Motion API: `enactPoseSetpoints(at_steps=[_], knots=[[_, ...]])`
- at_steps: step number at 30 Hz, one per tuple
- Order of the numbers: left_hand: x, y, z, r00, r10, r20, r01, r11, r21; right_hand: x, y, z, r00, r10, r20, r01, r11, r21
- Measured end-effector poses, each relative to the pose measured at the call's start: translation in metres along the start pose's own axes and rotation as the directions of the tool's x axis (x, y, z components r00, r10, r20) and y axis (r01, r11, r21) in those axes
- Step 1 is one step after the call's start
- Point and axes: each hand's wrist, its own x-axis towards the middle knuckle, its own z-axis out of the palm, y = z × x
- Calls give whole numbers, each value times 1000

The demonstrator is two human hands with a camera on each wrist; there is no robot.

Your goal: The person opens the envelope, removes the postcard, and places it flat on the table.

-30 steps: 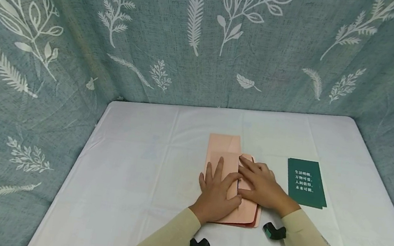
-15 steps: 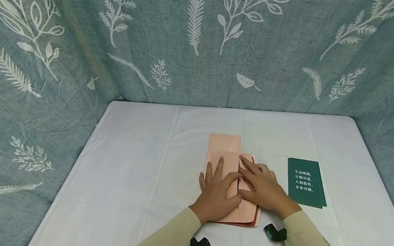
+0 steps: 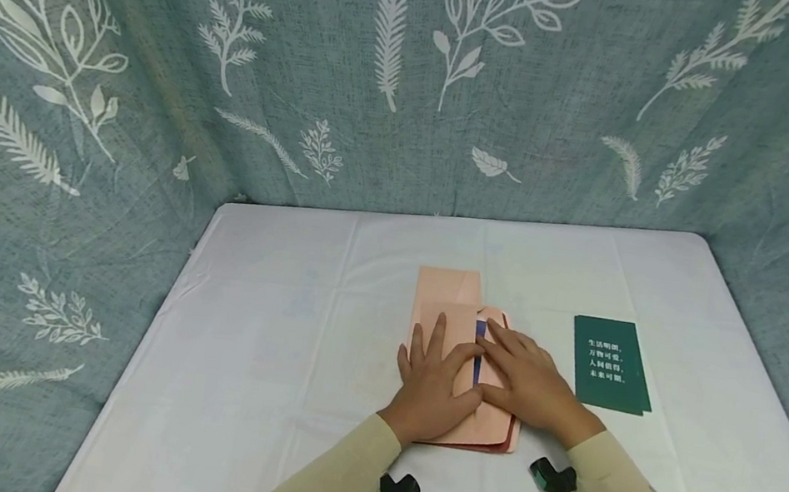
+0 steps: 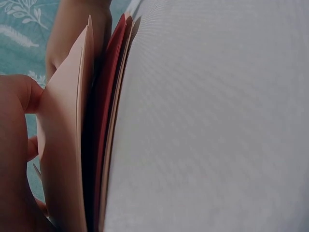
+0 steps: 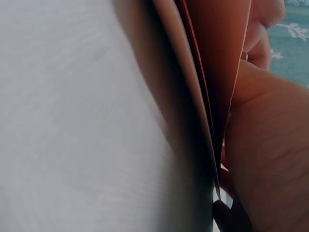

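A stack of pink paper envelopes [image 3: 469, 436] lies on the table, a dark red layer [image 4: 109, 79] showing under the top one at its edge. My left hand [image 3: 429, 385] rests on the top envelope with its fingers spread. From the right, my right hand [image 3: 531, 379] presses the other part of that envelope, fingers extended and thumb lower down. Between the two hands a narrow opening bares a blue strip [image 3: 478, 359]. Both wrist views look along the edges, where the top pink layer [image 5: 222, 43] stands away from those beneath. Parts of both hands' fingers are hidden there.
Another pink piece [image 3: 448, 285] sticks out beyond the stack at its far end. To the right lie green cards [image 3: 605, 389] with white characters, slightly fanned. A white cloth [image 3: 262, 328] covers the table, and a patterned teal curtain [image 3: 406, 164] hangs around it.
The right hand has shifted slightly right and toward the body. The dark slit in the envelope has widened, so the blue strip shows more. The left hand stays in place.
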Motion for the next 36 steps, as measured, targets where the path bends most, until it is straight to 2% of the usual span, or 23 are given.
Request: enactPoseSetpoints(at_steps=[15,27,36], knots=[[1,0,1,1000,3,-3,-3,1000,10,-7,-3,-4,999,-24,-24,24,1000,-7],[1,3,0,1000,-9,3,9,1000,27,-16,1,-7,996,93,0,-93,996,-2],[1,4,0,1000,-5,-19,5,1000,24,-19,2,-10,994,109,-13,-108,994,9]])
